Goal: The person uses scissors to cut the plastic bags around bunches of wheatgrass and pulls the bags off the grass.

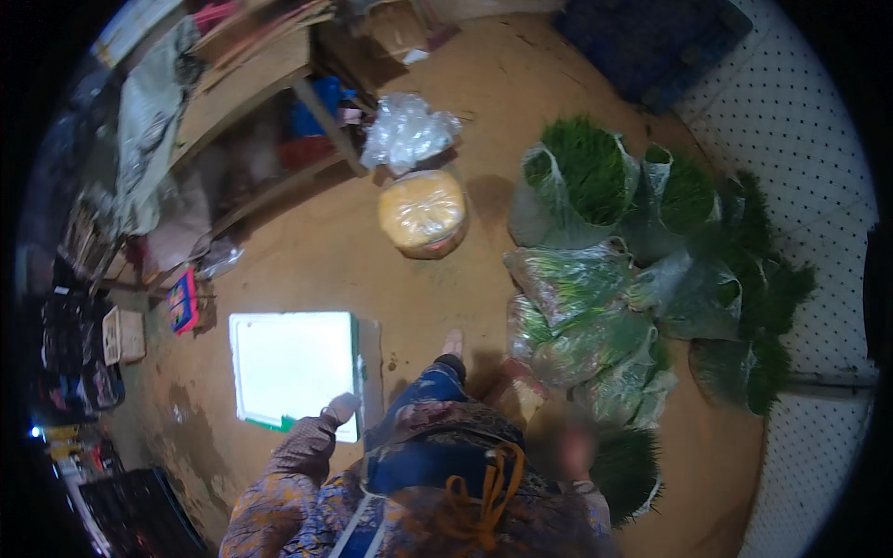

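Observation:
A white foam box (293, 365) with green tape at its edges lies on the floor to my left. My left hand (342, 406) is at its near right corner and seems to touch it; its fingers are too indistinct to read. On the right, my right hand (575, 451) is smeared, beside a bundle of green grass-like stalks (628, 471). What it holds, if anything, does not show. Clear plastic bags of green stalks (591, 321) lie close beyond that hand, with upright bundles (588, 172) behind them.
A round plastic-wrapped yellow bundle (423, 206) stands ahead on the brown floor, before a crumpled clear plastic bag (407, 133). A wooden table (244, 91) is at the far left. A white basket (124, 336) sits at left. Perforated white panels (781, 121) edge the right side.

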A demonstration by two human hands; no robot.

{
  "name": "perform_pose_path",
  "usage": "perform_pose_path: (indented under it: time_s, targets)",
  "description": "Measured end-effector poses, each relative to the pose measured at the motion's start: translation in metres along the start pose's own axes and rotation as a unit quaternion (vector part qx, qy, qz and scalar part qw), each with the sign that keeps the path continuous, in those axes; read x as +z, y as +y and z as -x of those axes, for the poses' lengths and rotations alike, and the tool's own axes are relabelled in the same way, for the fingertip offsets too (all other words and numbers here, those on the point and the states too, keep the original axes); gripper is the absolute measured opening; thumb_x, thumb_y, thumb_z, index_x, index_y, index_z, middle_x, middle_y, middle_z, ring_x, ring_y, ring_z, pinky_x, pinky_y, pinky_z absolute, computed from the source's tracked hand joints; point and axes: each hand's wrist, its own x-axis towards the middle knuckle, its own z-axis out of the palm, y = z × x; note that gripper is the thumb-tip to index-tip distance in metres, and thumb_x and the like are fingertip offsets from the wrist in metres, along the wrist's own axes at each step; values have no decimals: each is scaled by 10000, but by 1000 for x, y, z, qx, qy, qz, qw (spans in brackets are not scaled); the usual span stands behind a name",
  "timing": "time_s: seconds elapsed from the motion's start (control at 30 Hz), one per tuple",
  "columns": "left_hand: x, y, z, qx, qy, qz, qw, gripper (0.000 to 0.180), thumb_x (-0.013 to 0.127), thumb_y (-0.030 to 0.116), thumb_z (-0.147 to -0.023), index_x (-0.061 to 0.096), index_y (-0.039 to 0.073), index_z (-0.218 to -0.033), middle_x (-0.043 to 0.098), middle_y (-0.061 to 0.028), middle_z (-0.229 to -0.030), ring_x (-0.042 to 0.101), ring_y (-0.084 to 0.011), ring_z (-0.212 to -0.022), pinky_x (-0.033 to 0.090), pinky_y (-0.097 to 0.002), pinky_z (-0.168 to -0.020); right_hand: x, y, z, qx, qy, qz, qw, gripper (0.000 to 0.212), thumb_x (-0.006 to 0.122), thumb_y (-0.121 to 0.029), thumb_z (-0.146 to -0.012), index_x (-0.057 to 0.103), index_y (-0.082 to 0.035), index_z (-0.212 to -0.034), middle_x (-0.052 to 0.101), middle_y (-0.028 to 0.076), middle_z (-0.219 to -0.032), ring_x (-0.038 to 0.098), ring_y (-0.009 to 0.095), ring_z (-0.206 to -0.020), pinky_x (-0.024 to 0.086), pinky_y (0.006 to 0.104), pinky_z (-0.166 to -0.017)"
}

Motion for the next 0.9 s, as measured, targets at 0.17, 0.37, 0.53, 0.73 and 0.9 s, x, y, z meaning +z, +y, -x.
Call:
perform_pose_path:
  time_s: [0.17, 0.37, 0.53, 0.73, 0.9]
  targets:
    - [-71, 59, -58, -55, -42, 290, 955, 225, 510, 259, -852, 541, 89, -997, 577, -45, -856, 563, -168, -738, 474, -319, -628, -9, -31, -53, -39, -83, 399, 912, 175, 429, -190, -868, 524, -55, -923, 522, 109, -844, 517, 224, -755, 423, 345, -671]
    - [-137, 33, -89, -153, -33, 191, 969, 224, 543, 232, -826, 549, 75, -985, 572, -51, -754, 531, -149, -591, 433, -293, -470, 20, -78, -148, -31, -3, 205, 978, 145, 486, -195, -815, 513, -52, -813, 498, 84, -736, 498, 209, -645, 428, 328, -570]
    - [-186, 100, -153, -129, -48, 204, 969, 213, 538, 219, -831, 527, 77, -990, 548, -35, -742, 520, -159, -575, 408, -308, -432, 28, -72, -208, 248, -14, -9, 968, 181, 514, -225, -800, 504, -48, -833, 527, 93, -726, 519, 239, -648, 426, 357, -564]
    - [-250, 202, -238, -60, -22, 193, 979, 258, 512, 290, -843, 517, 92, -1008, 561, -34, -838, 551, -163, -676, 443, -292, -534, 44, -63, -344, 321, 58, -16, 945, 238, 547, -262, -782, 494, -43, -858, 562, 105, -714, 543, 275, -651, 423, 393, -557]
    - [-265, 286, -248, -20, -23, 152, 988, 239, 530, 274, -845, 510, 98, -1006, 566, -42, -880, 554, -162, -734, 450, -299, -583, 34, -34, -443, 184, 168, 201, 947, 284, 578, -284, -737, 499, -44, -866, 579, 118, -729, 560, 306, -685, 418, 428, -600]
